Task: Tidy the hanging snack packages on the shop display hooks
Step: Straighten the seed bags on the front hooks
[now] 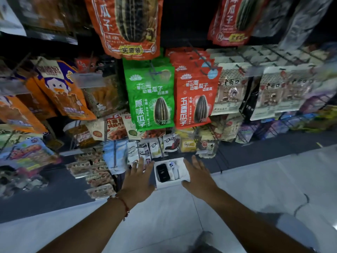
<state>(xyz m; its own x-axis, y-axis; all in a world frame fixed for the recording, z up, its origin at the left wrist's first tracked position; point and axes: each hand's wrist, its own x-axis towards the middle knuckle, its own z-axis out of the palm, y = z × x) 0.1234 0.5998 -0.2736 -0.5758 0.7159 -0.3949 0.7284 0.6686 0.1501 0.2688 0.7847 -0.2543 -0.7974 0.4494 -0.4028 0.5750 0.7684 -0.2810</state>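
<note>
Both hands are extended forward and down toward the lowest rows of the display, fingers straight and spread, grasping nothing. The left hand, with a red cord bracelet on its wrist, lies over the small white hanging packets at the bottom of the rack; whether its fingertips touch them cannot be told. The right hand hovers just right of a white open box that contains a black rectangular device and white items.

The snack packages hang on dark wire display hooks in rows. At centre, a green foil sunflower-seed bag hangs touching a red foil sunflower-seed bag on its right, each the front one of a stack on its own hook. Above them hangs a large orange-red sunflower-seed bag, and a second of that kind at upper right. To the right of the red bag hang beige printed bags with a street scene. To the left hang orange bags with a cartoon duck figure, tilted. Below the green bag is a row of small mixed packets, including dark chocolate pouches. The grey tiled floor lies under the arms
</note>
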